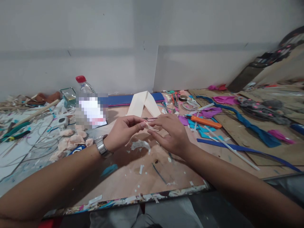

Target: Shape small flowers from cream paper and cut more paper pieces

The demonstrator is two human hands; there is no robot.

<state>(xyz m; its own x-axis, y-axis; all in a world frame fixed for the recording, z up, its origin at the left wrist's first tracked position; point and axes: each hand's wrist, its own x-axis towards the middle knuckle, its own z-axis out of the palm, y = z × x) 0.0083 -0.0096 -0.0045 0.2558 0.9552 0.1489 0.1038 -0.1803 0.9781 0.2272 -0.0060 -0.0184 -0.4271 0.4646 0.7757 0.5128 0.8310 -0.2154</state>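
Pale grey wall panels point(95, 28) rise behind a cluttered wooden surface point(133, 177), marked with blue paint and small white scraps. Near its middle, the left hand point(122, 131) and right hand point(172, 134) meet just above the wood. Left thumb and forefinger pinch a small pale piece point(147, 125) between the two hands; the right fingers curve in to meet it, though whether they grip it cannot be told. A thin dark item point(150, 119) lies by the fingertips, too small to make out. On the left wrist sits a metal-banded watch point(102, 146).

Beyond the hands, a cream strip point(136, 103) stands folded into a peak in front of a flat blue piece point(114, 100). To the left are crumpled peach scraps point(73, 142), a glowing screen point(91, 110) blurred by blocks, a clear bottle with a red cap point(80, 79) and green-handled pliers point(17, 130). To the right, an orange-handled cutter point(206, 122) rests on turquoise scraps point(201, 129), with a long blue strip point(237, 148) and a translucent white stick point(244, 159) crossing nearer the front edge.
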